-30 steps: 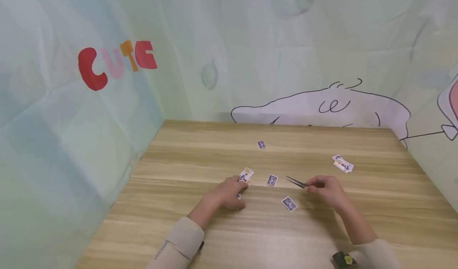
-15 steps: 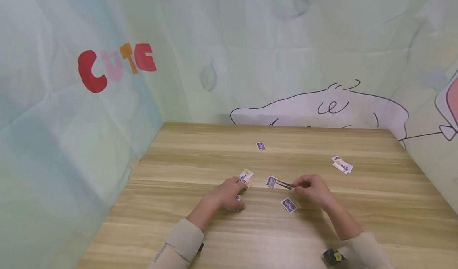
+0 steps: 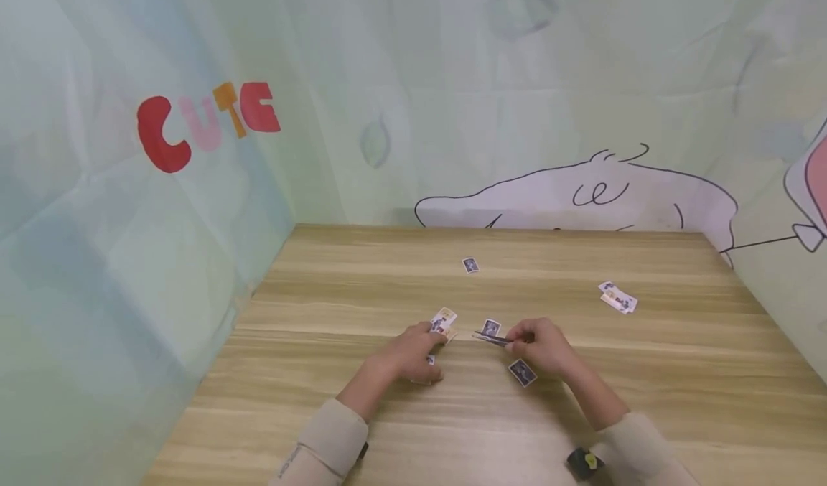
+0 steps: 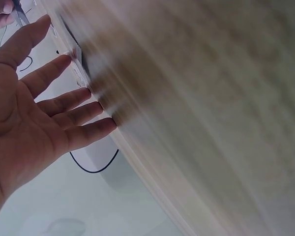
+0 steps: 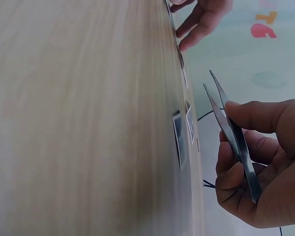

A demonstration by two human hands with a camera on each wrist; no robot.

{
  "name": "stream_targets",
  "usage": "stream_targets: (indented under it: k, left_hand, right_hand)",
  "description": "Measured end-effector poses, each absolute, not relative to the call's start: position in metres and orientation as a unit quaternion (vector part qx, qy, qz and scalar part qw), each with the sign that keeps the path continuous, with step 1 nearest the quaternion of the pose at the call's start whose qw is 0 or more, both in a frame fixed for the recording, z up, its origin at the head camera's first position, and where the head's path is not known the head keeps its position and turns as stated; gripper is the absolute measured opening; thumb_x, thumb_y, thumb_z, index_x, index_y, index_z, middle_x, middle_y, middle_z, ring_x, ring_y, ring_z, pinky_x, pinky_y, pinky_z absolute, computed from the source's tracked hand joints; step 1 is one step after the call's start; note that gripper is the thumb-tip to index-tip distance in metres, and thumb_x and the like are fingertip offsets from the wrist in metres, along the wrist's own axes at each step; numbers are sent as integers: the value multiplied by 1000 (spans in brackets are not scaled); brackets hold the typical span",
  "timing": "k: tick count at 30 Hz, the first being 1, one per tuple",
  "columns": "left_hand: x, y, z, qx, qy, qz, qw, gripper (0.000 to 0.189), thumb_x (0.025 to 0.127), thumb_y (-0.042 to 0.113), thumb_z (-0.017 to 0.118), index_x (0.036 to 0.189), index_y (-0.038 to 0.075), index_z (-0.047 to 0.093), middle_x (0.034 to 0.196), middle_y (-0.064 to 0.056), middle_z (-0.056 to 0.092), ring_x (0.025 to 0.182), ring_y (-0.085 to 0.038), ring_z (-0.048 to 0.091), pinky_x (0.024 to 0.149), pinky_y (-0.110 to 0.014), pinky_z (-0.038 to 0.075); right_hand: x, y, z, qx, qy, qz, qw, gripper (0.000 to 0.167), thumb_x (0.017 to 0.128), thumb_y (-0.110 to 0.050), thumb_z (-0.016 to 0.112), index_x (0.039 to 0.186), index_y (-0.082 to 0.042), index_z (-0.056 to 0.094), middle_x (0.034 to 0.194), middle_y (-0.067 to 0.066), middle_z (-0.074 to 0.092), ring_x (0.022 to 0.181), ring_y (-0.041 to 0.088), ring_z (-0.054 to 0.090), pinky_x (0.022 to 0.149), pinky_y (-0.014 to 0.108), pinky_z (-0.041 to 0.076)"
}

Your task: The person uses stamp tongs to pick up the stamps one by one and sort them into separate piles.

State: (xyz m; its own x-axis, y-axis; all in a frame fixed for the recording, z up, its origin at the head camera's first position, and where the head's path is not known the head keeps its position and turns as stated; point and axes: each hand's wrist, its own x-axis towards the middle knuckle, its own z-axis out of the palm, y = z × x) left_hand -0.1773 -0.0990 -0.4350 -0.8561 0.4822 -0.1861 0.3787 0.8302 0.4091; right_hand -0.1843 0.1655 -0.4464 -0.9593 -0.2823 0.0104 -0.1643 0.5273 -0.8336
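Observation:
My right hand [image 3: 541, 344] pinches metal tweezers [image 5: 246, 164] between thumb and fingers. Their tips stand slightly apart with nothing between them in the right wrist view. In the head view the tweezers cross in front of a small dark-faced card [image 3: 492, 325]. Another dark card [image 3: 522, 372] lies just below the right hand. My left hand [image 3: 408, 354] rests on the table with fingers spread, its fingertips at a pale printed card [image 3: 443, 319]. A further card is partly hidden beneath that hand. Its fingers are fairly straight in the left wrist view.
One dark card [image 3: 471, 265] lies farther back on the wooden table [image 3: 362, 278]. Overlapping pale cards [image 3: 618, 298] lie at the right. Printed cloth walls [image 3: 349, 113] stand along the table's left and back edges.
My right hand has moved left with the tweezers, from right of the middle dark card to across its near side. The left hand has stayed in place.

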Motion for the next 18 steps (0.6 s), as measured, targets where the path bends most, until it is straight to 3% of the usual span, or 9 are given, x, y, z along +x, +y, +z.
stream_targets:
  k: [18]
  left_hand:
    - [-179,-98,-436,224,947,178,143,58,74,28,73,127,11,56,140,-19,37,122,-32,40,97,-44,38]
  right_hand:
    - [-193,141,-452,-125,878,-454,87,7,74,3,68,80,-1,67,69,1,58,66,16,52,63,29,48]
